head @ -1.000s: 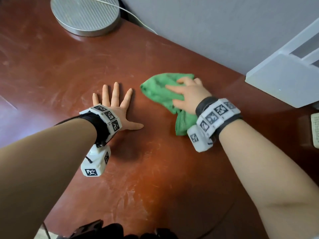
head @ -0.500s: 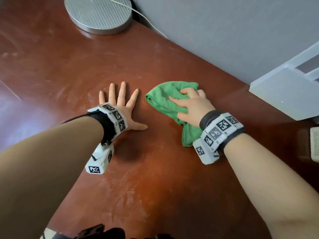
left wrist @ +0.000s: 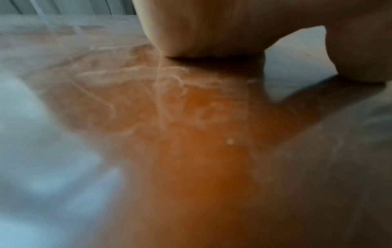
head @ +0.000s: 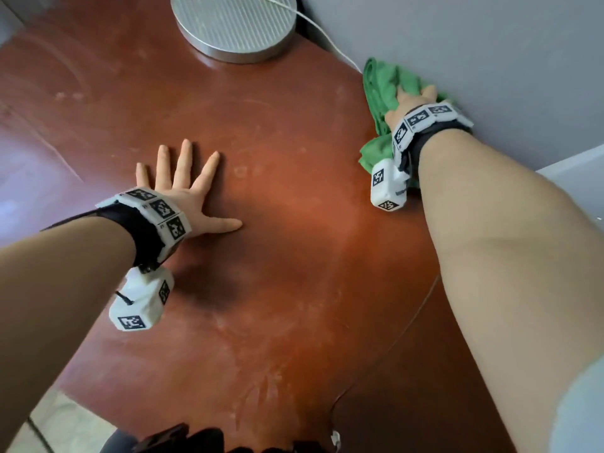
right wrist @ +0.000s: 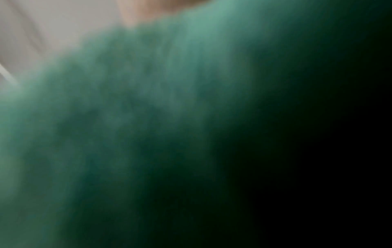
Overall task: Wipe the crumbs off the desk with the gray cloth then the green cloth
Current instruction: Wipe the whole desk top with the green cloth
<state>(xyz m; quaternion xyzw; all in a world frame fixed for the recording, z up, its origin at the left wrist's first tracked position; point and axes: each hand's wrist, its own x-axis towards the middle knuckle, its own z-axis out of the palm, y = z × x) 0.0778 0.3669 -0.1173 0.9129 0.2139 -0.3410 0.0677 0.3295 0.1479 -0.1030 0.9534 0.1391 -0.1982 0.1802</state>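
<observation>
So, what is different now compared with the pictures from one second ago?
The right hand has pushed the green cloth away from beside the left hand, across the desk to the wall, near the round metal base. It presses the cloth as before. The left hand stayed flat on the desk, fingers spread.

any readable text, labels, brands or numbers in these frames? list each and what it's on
No readable words, brands or numbers in any view.
Left wrist band: black-and-white square marker patterns, plus tiny specks too small to read.
Right wrist band: marker patterns only.
Round metal base: no label visible.
Green cloth: no tag visible.
Both wrist views: too blurred to show any text.
</observation>
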